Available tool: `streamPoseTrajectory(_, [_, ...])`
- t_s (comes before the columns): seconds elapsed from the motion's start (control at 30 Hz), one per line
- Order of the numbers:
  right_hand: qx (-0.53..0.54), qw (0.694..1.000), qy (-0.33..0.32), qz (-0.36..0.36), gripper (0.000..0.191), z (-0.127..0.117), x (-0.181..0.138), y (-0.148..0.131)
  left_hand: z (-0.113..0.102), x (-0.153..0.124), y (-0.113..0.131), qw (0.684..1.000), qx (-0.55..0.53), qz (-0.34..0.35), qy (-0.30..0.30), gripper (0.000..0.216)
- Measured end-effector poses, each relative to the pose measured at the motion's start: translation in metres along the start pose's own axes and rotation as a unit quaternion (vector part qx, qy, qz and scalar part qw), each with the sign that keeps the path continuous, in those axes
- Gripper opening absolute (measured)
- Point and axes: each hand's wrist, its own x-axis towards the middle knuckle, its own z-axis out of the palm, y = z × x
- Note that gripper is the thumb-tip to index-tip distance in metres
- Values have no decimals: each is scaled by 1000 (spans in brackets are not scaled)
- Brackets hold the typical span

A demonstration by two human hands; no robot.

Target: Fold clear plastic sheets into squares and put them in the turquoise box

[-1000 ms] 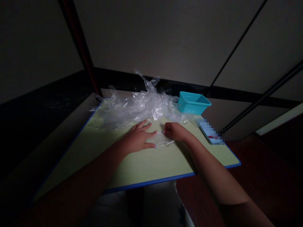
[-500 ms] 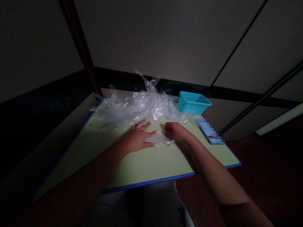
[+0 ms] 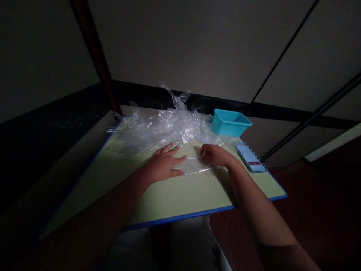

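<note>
Crinkly clear plastic sheet [image 3: 194, 165] lies flat under my spread left hand [image 3: 165, 165]; my right hand [image 3: 216, 155] pinches its edge on the smooth tabletop [image 3: 169, 195].

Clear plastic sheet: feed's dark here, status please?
Left hand flat on plastic sheet. Right hand pinching its edge. Plastic pile behind, phone right.

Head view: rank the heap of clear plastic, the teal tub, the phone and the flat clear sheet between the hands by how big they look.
1. Heap of clear plastic, clearly largest.
2. Teal tub.
3. Flat clear sheet and phone: look alike; the sheet's edges are hard to trace in the dim light, so I won't rank them.
</note>
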Motion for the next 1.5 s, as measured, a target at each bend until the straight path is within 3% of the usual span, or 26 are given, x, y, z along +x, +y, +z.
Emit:
streamPoseTrajectory(0.5, [98,994,-53,20,21,-26,-10,36,4,0,-4,1000,1,8,9,60])
streamPoseTrajectory(0.8, [49,994,55,83,24,-29,-10,32,4,0,-4,1000,5,6,2,58])
streamPoseTrajectory(1.0, [75,994,-22,75,40,-33,-16,31,4,0,-4,1000,6,9,2,59])
streamPoseTrajectory(1.2, [107,990,-73,57,25,-37,-19,52,6,0,-5,1000,8,2,3,59])
streamPoseTrajectory(1.37, [139,985,-55,84,16,-35,-16,70,9,1,-8,1000,6,4,6,60])
streamPoseTrajectory(1.5, [104,988,-37,108,19,-35,-16,68,8,1,-7,1000,6,7,11,60])
